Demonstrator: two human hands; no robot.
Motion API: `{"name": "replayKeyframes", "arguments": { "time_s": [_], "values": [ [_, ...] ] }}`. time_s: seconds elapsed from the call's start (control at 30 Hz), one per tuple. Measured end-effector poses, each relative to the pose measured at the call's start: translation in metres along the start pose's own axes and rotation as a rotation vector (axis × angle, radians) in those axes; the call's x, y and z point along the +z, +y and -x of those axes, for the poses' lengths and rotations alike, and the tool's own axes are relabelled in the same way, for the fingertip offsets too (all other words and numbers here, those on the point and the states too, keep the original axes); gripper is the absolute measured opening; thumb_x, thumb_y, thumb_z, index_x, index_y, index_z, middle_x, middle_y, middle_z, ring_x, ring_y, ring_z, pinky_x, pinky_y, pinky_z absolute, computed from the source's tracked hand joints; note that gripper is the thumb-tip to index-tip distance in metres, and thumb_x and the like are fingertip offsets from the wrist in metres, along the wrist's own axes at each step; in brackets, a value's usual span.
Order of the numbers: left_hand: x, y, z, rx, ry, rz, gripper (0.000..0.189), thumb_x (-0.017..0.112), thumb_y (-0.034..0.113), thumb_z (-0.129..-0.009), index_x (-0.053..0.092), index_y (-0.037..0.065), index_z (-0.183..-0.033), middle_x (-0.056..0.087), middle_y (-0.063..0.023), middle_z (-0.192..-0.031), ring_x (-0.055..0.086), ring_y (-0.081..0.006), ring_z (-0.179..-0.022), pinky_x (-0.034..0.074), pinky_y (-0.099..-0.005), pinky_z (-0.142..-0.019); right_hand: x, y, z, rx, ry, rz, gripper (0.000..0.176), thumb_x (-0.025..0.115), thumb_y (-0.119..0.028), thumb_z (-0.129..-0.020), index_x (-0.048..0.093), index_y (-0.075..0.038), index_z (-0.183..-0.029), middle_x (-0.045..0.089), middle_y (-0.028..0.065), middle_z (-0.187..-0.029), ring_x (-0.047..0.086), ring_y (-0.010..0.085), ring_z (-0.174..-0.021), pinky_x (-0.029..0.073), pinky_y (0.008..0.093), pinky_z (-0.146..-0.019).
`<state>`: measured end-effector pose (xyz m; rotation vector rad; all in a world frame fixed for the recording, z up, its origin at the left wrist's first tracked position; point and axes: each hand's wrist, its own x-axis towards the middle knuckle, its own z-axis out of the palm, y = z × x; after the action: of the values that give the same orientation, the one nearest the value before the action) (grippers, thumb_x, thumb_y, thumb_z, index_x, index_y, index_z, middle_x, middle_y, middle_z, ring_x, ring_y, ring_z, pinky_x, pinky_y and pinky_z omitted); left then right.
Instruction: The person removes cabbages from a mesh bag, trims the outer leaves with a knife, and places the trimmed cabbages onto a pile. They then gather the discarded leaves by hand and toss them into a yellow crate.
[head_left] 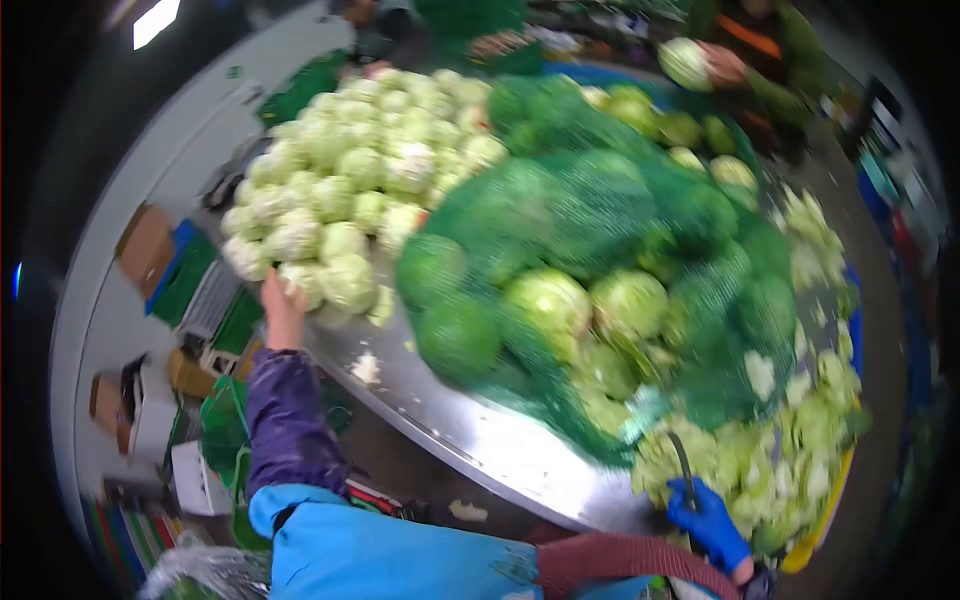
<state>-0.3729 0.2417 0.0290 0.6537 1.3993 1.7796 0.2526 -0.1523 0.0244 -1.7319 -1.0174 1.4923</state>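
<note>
Left hand (284,308): at the edge of pale cabbages (345,200) heaped on the counter (455,425); I cannot tell its grip. Right hand (712,528): gloved, fingers closed round a curved knife (685,464).

No words or numbers can be read here. The small green sign (235,72) on the white wall (190,125) and dark marks (515,566) on the bright blue apron (400,550) are too blurry.
</note>
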Motion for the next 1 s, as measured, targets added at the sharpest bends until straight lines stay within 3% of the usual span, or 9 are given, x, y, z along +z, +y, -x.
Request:
{"name": "replayKeyframes", "arguments": {
  "time_s": [0.23,0.33,0.57,0.63,0.7,0.8,0.9,0.93,1.0],
  "values": [
    [0.2,0.005,0.206,0.247,-0.76,-0.32,0.041,0.058,0.027,-0.089,0.05,0.003,-0.122,0.059,-0.007,-0.107,0.057,-0.0178,-0.094,0.045,-0.0271,-0.081,0.007,0.047,-0.001,-0.187,-0.052,0.217,0.039,0.055,-0.015,-0.085,0.054,-0.012,-0.123,0.06,0.0075,-0.083,0.058,0.0175,-0.074,0.047,0.0301,-0.071],
    [0.233,-0.027,0.29,0.383,-1.259,-0.566,0.035,0.065,0.019,-0.083,0.057,0.003,-0.113,0.062,-0.0097,-0.103,0.058,-0.0193,-0.095,0.046,-0.0299,-0.082,-0.009,0.071,0.018,-0.083,-0.014,0.471,0.04,0.052,-0.018,-0.084,0.054,-0.019,-0.124,0.062,0.0172,-0.095,0.062,0.0332,-0.082,0.049,0.0402,-0.072],
    [0.259,-0.103,0.399,0.745,-1.729,-0.766,0.03,0.069,0.012,-0.076,0.06,0.003,-0.103,0.059,-0.016,-0.108,0.053,-0.0325,-0.103,0.042,-0.0392,-0.087,-0.008,0.1,0.06,-0.159,0.423,0.488,0.036,0.051,-0.021,-0.086,0.056,-0.021,-0.122,0.063,0.0141,-0.104,0.062,0.0315,-0.083,0.049,0.0404,-0.072],
    [0.254,-0.11,0.429,0.756,-1.722,-0.763,0.038,0.063,0.025,-0.082,0.058,0.005,-0.113,0.051,-0.0184,-0.124,0.042,-0.0311,-0.121,0.032,-0.0453,-0.1,-0.001,0.111,0.077,-0.149,0.561,0.153,0.032,0.052,-0.022,-0.087,0.058,-0.02,-0.119,0.062,0.0156,-0.102,0.061,0.034,-0.083,0.049,0.0404,-0.072],
    [0.247,-0.12,0.45,0.861,-1.819,-0.65,0.061,0.061,0.024,-0.081,0.038,0.009,-0.134,0.039,-0.0274,-0.13,0.036,-0.0408,-0.122,0.028,-0.0483,-0.102,-0.002,0.12,0.088,-0.079,0.633,0.173,0.031,0.053,-0.021,-0.088,0.058,-0.015,-0.118,0.064,0.0155,-0.099,0.063,0.0312,-0.083,0.049,0.0381,-0.073],
    [0.219,-0.126,0.504,1.001,-2.115,-0.572,0.077,0.069,0.031,-0.076,0.033,0.003,-0.137,0.029,-0.0286,-0.139,0.034,-0.0464,-0.124,0.032,-0.053,-0.1,0.014,0.155,0.089,-0.212,0.859,-0.142,0.026,0.056,-0.016,-0.09,0.059,-0.006,-0.114,0.065,0.0126,-0.092,0.064,0.0214,-0.084,0.05,0.0333,-0.076],
    [0.199,-0.16,0.542,1.184,-2.162,-0.66,0.089,0.072,0.036,-0.072,0.026,0.004,-0.141,0.023,-0.0292,-0.143,0.029,-0.047,-0.127,0.03,-0.0527,-0.103,0.013,0.137,0.097,-0.183,0.955,-0.571,0.028,0.056,-0.028,-0.091,0.063,-0.005,-0.105,0.059,0.002,-0.072,0.052,0.0101,-0.061,0.046,0.0261,-0.058],
    [0.209,-0.135,0.568,1.031,-2.189,-1.029,0.102,0.073,0.047,-0.068,0.019,0.006,-0.144,0.023,-0.0287,-0.143,0.027,-0.0464,-0.129,0.028,-0.0532,-0.104,0.014,0.144,0.09,-0.206,0.933,-0.756,0.028,0.056,-0.03,-0.091,0.064,-0.006,-0.103,0.059,0.0008,-0.071,0.049,0.0064,-0.057,0.043,0.0226,-0.051],
    [0.211,-0.188,0.57,1.278,-2.133,-0.708,0.109,0.069,0.058,-0.065,0.016,0.004,-0.144,0.023,-0.0297,-0.142,0.026,-0.0472,-0.129,0.027,-0.0556,-0.103,0.014,0.148,0.088,-0.275,0.947,-0.916,0.027,0.057,-0.031,-0.091,0.065,-0.005,-0.098,0.057,-0.0013,-0.067,0.046,0.0041,-0.051,0.039,0.0203,-0.045]
  ]
}}
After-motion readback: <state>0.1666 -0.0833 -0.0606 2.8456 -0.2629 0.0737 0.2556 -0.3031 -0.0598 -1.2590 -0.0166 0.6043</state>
